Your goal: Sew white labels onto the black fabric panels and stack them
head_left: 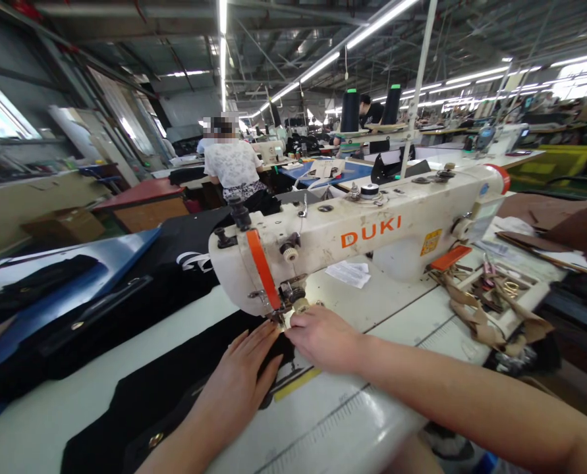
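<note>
A black cloth (174,368) lies on the pale bench (352,428), with a small shiny ring (155,439) on its near part and its far end by the foot of the big white sewing machine (317,243). The left hand (246,368) rests on top of the cloth, fingers stretched out toward the machine's foot, so its grip is open and flat. The right hand (325,339) is just beside the left fingertips, close to the foot too, with its fingers bent; I cannot tell if that grip is pinching anything. A yellow strip (298,385) is on the bench near both hands, and ruler marks (345,408) run along the bench top. A small light glows by the foot, and the machine has an orange stripe (262,266) down its front end. Behind the right hand lies a crumpled white paper (350,273). Off to the right is a tray (537,289) of little bits, with brown strips (475,322) hanging over its edge. Past the machine, a person (234,164) in a pale patterned top has their back to us. Two big black thread cones (351,112) with green tops stand up high, and long bright lamps (323,66) hang under the roof
</note>
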The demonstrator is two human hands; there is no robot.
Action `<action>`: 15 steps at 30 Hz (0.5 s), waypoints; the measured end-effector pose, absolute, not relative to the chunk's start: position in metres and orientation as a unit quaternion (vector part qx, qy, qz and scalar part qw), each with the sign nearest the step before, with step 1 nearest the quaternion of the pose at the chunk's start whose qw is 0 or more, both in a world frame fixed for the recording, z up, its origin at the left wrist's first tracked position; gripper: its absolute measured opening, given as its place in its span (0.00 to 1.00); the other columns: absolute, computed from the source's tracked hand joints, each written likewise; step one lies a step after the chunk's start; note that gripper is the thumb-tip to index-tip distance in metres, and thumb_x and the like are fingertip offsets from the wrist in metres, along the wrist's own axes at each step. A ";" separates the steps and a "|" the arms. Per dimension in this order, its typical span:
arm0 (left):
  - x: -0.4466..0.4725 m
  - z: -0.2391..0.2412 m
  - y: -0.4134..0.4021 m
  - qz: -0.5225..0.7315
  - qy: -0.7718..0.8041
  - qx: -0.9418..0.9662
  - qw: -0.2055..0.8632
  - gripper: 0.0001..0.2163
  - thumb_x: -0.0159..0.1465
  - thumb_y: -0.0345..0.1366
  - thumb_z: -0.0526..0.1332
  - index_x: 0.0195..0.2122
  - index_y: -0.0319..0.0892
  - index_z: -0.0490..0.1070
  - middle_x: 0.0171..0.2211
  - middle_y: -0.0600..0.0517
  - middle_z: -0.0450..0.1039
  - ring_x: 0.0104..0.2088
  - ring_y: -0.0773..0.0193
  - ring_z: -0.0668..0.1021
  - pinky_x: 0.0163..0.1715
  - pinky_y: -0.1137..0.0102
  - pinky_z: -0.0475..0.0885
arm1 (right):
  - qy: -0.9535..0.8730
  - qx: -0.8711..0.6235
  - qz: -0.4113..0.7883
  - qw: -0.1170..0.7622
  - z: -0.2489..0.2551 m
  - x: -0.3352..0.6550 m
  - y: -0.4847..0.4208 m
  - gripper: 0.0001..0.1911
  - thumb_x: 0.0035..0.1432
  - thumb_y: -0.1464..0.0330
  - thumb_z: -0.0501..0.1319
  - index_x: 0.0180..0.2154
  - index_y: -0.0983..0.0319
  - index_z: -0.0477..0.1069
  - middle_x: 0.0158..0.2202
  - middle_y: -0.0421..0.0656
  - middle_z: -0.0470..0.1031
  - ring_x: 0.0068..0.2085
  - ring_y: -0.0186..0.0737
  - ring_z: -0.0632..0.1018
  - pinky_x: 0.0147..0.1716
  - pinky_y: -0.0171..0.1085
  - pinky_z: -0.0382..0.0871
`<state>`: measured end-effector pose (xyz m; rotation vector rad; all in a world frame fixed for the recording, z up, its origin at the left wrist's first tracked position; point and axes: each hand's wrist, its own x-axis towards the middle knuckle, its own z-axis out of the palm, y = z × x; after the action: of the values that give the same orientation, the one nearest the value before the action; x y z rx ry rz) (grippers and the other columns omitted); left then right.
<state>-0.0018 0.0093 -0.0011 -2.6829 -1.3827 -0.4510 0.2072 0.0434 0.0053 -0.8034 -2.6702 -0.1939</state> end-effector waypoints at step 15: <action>-0.018 0.012 -0.023 -0.087 -0.485 -0.867 0.066 0.22 0.68 0.44 0.51 0.61 0.46 0.62 0.61 0.49 0.65 0.62 0.55 0.66 0.60 0.52 0.64 | -0.930 -0.285 -0.028 0.230 0.003 0.215 0.035 0.09 0.62 0.73 0.56 0.31 0.63 0.74 0.31 0.45 0.72 0.35 0.40 0.69 0.38 0.38 0.64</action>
<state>-0.0183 -0.0230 0.0116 -2.6163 -1.4641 -0.2638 0.2146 0.0351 0.0030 -0.7852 -2.5584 -0.0772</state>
